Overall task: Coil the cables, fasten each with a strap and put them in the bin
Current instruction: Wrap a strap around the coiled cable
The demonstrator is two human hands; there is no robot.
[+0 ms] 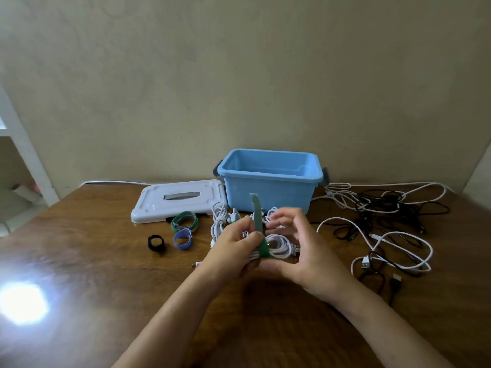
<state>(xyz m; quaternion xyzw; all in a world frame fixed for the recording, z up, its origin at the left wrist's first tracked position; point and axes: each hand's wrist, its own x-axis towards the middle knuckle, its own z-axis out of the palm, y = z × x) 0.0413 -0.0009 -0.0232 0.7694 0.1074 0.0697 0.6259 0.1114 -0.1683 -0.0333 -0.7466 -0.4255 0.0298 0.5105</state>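
I hold a coiled white cable (279,245) above the wooden table, in front of the blue bin (268,181). A green strap (257,216) is looped round the coil, and its free end stands upright. My left hand (233,251) pinches the coil and strap at the wrap. My right hand (305,251) cups the coil from below and the right, fingers spread near the strap's free end. More white cable (219,216) lies behind my hands, by the bin.
The bin's white lid (175,200) lies left of it. Rolled straps sit on the table: green (184,221), purple (182,240), black (156,243). A tangle of loose white and black cables (385,216) covers the right side. The wall stands close behind.
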